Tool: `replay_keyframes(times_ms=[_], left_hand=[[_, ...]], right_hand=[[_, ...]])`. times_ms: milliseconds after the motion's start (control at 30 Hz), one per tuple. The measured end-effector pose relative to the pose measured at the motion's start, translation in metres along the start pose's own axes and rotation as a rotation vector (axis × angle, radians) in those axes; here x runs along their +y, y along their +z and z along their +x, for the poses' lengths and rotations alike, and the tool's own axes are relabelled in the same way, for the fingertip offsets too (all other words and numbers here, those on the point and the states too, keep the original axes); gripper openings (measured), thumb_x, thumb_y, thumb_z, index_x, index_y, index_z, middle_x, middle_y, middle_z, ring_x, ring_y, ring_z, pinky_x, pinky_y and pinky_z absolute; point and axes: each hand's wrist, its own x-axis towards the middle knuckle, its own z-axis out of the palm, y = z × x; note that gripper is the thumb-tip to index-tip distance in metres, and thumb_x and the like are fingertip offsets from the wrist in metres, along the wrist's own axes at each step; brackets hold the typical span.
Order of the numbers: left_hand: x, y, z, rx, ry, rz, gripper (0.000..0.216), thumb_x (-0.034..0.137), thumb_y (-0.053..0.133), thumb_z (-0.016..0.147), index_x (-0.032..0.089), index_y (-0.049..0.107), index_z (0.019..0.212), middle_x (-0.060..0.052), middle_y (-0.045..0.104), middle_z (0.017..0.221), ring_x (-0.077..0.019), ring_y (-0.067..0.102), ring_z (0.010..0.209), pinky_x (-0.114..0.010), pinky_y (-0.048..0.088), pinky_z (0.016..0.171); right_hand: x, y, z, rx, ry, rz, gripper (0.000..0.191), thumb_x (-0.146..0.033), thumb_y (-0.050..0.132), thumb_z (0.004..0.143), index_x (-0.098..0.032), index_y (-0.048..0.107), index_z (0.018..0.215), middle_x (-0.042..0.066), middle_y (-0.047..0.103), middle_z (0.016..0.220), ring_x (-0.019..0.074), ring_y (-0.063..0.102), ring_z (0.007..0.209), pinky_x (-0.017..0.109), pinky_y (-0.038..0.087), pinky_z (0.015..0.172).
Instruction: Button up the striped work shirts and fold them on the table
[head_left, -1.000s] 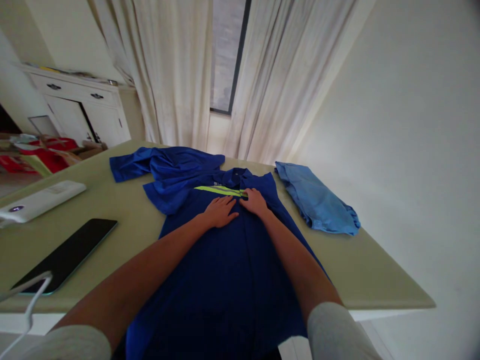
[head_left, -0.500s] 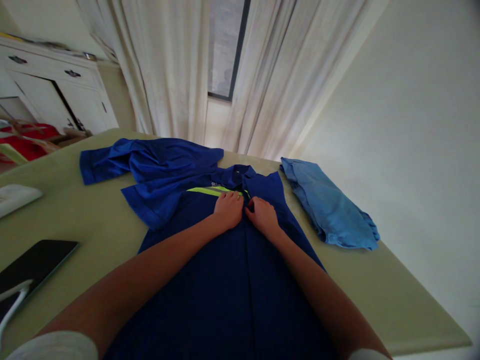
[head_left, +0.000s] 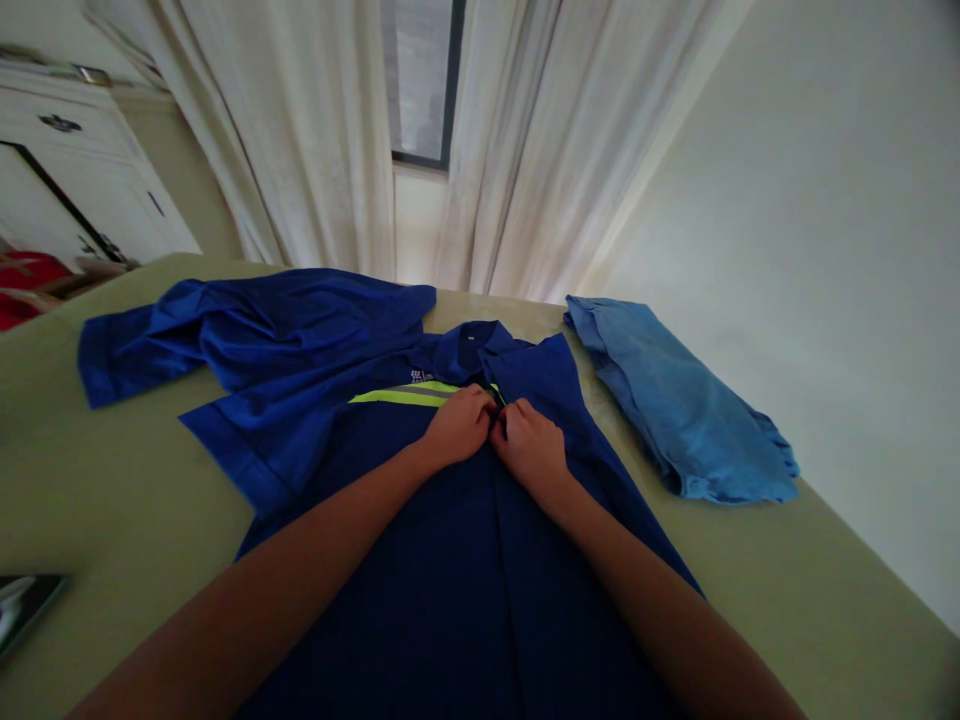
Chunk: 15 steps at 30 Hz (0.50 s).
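dim indoor shot, only source is daylight through the window (head_left: 416, 80) behind sheer curtains (head_left: 315, 150), backlit glow at their base. right wall (head_left: 825, 200) is the brightest area. dark blue shirt (head_left: 450, 600) underexposed, fold detail lost. strong wide-angle bending at edges, corners vignetted, soft overall

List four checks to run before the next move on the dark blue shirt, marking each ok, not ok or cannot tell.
1. Left hand and right hand both grip the dark blue shirt at its front opening: ok.
2. Shirt front flat on the table: ok.
3. Button state, hidden by the hands: cannot tell.
4. Crumpled blue shirt clear of it: not ok, it lies against the shoulder.
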Motion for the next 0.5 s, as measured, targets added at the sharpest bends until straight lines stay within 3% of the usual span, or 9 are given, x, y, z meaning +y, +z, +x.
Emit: replay_keyframes(times_ms=[133,300,500], left_hand=[[0.004,0.000,-0.003,0.006,0.019,0.026,0.029,0.005,0.044,0.089,0.016,0.069,0.097,-0.009,0.067,0.103,-0.0231,0.063,0.102,-0.038,0.051,0.099],[0.009,-0.001,-0.004,0.037,0.010,0.046,0.023,0.006,0.047,0.089,0.016,0.067,0.094,-0.010,0.064,0.100,-0.0228,0.063,0.097,-0.038,0.052,0.096],[0.012,0.000,-0.004,0.100,-0.057,0.014,0.012,0.022,0.057,0.096,0.016,0.067,0.092,-0.009,0.062,0.101,-0.0223,0.063,0.094,-0.038,0.053,0.093]], right_hand=[[-0.005,-0.007,0.001,-0.014,-0.063,-0.137,0.022,-0.018,0.046,0.100,-0.015,0.068,0.103,0.012,0.065,0.102,0.0213,0.063,0.087,0.027,0.040,0.060],[-0.002,-0.004,0.002,0.043,-0.065,-0.177,0.023,-0.021,0.044,0.103,-0.016,0.067,0.102,0.012,0.064,0.104,0.0209,0.061,0.087,0.027,0.037,0.058],[0.001,-0.002,0.003,0.041,-0.055,-0.146,0.022,-0.023,0.044,0.103,-0.017,0.066,0.102,0.011,0.066,0.106,0.0192,0.063,0.087,0.028,0.032,0.057]])
